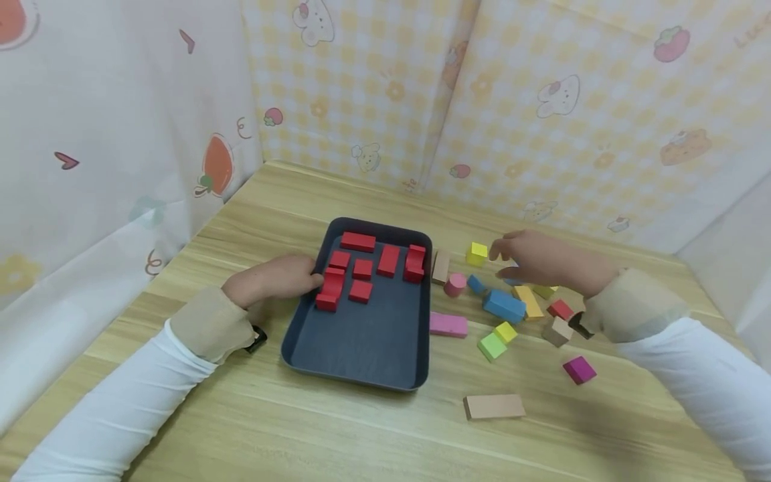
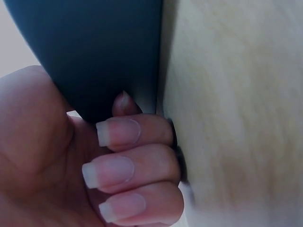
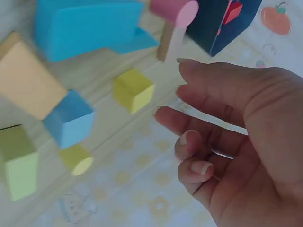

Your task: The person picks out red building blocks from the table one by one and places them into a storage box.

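The dark tray (image 1: 361, 348) stands on the wooden table with several red blocks (image 1: 361, 269) in its far half. At its left side my left hand (image 1: 274, 278) grips the wall, thumb over the rim. The left wrist view shows the other fingers (image 2: 142, 170) curled outside against the tray wall (image 2: 104, 52). My right hand (image 1: 533, 254) hovers over the blocks at right, thumb and fingers apart, holding nothing. Nearest to its fingertips is a yellow cube (image 1: 476, 254), also seen in the right wrist view. A blue block (image 1: 504, 306) lies below that hand.
Right of the tray lie a pink cylinder (image 1: 455, 285), a pink bar (image 1: 448, 325), a green cube (image 1: 492, 347), a red block (image 1: 561, 308) and a magenta cube (image 1: 579, 369). A plain wooden plank (image 1: 495, 406) lies nearer. Patterned cloth (image 1: 385, 87) hangs behind the table.
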`<state>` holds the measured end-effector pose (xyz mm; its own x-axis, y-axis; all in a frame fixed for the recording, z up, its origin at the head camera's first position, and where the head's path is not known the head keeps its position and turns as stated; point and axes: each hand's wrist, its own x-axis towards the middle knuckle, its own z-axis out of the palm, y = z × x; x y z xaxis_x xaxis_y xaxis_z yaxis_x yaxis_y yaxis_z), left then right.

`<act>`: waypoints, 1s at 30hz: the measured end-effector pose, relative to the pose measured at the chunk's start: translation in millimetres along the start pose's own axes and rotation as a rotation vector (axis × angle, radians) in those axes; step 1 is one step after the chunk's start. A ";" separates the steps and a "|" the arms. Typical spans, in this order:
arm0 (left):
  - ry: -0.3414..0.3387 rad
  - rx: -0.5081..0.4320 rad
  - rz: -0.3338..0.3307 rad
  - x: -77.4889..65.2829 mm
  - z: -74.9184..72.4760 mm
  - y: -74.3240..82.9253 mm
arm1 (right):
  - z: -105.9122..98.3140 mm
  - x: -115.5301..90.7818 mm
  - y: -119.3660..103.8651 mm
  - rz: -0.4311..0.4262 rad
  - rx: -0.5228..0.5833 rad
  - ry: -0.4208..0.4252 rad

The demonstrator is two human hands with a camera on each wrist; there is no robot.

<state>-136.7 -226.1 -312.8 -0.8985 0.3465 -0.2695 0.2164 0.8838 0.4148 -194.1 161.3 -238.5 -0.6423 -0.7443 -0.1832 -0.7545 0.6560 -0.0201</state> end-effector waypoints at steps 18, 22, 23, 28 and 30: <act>-0.001 -0.010 0.000 0.0 -0.1 0.1 | 25.9 -37.8 32.1 0.305 0.103 -0.118; 0.002 -0.007 0.003 0.0 0.0 -0.1 | 28.3 -46.8 39.1 0.319 0.073 -0.085; 0.002 -0.007 0.004 0.1 0.1 -0.4 | 29.2 -48.9 40.7 0.321 0.069 -0.080; 0.002 -0.010 0.008 0.6 1.1 -1.4 | 35.8 -56.9 46.9 0.363 0.081 -0.083; 0.001 -0.016 0.008 0.5 1.0 -1.2 | 38.0 -58.8 47.9 0.388 0.071 -0.099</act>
<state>-137.0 -226.7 -314.3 -0.8970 0.3535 -0.2653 0.2177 0.8757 0.4310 -187.3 241.3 -266.1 -0.8588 -0.4264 -0.2839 -0.4454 0.8953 0.0024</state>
